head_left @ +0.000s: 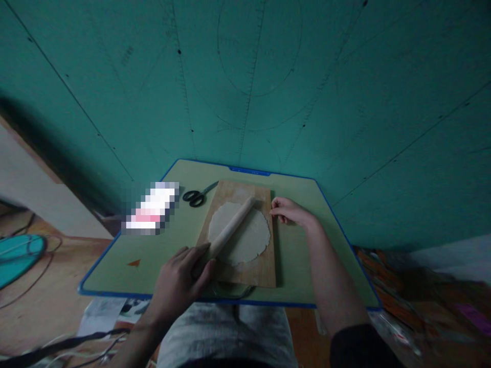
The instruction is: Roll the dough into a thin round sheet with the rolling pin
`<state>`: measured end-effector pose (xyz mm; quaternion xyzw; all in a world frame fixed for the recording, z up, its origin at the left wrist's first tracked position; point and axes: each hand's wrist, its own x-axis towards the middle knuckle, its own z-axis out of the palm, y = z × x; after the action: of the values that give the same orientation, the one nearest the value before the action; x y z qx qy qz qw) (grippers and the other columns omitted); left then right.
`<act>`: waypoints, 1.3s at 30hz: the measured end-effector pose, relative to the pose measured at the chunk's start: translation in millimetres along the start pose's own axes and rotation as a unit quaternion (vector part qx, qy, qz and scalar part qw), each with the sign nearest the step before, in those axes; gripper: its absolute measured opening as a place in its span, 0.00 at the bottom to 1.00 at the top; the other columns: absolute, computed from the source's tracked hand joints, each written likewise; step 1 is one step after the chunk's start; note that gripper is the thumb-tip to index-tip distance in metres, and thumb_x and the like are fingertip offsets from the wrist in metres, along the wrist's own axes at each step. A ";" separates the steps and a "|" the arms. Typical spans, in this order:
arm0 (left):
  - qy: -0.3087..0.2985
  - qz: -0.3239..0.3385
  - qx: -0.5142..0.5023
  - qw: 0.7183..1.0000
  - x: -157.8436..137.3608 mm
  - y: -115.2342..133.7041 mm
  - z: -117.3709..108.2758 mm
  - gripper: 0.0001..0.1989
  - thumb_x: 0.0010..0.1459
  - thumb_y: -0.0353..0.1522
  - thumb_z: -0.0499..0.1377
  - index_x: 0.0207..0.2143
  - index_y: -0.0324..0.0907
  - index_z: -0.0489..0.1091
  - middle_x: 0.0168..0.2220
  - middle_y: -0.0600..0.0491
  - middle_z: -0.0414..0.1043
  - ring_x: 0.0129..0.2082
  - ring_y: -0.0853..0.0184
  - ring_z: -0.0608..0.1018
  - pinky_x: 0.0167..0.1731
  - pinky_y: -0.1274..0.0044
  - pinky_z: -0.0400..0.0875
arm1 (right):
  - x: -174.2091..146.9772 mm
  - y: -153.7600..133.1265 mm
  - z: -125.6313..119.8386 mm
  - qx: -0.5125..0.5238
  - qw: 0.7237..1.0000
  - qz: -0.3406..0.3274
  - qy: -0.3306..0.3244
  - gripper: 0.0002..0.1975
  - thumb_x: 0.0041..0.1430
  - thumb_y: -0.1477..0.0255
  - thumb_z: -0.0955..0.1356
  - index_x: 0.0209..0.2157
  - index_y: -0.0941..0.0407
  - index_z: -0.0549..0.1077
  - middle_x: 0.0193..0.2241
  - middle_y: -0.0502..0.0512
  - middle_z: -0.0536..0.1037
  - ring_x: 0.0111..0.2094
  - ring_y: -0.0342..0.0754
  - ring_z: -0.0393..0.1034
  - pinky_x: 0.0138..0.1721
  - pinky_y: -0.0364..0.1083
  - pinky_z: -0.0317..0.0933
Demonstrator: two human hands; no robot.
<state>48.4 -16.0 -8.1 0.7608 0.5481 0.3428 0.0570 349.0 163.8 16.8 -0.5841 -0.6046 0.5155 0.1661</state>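
Note:
A flat, roundish sheet of dough (pixel 247 240) with a slightly ragged edge lies on a wooden board (pixel 264 273). Across it, slanting from near left to far right, rests a pale wooden rolling pin (pixel 233 223). My left hand (pixel 183 273) is wrapped round the pin's near end. At the board's right edge is my right hand (pixel 287 210), its fingers curled and thumb and fingertips close together near the dough's rim. Whether anything small is pinched there is too dim to make out.
The board sits on a small blue-edged table (pixel 299 266) against a green wall (pixel 245 102). Black-handled scissors (pixel 197 197) lie left of the board, partly against it. Farther left is a blurred-out bright rectangular object (pixel 153 208). A small orange triangle (pixel 135 263) marks the tabletop.

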 end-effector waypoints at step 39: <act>0.007 0.008 0.000 1.000 1.4 1.3 -0.2 0.19 0.67 0.43 0.51 0.44 0.38 0.75 0.28 0.50 0.77 0.27 0.64 0.79 0.26 0.75 0.73 | 15.1 -22.5 -5.2 -0.112 0.988 0.089 -0.054 0.12 0.54 0.80 0.69 0.26 0.53 0.62 0.13 0.43 0.71 0.12 0.38 0.62 0.13 0.35 0.49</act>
<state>49.5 -15.4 -6.7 0.7630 0.5421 0.3483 0.0503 337.2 184.1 31.4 -0.6219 -0.6120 0.4881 0.0206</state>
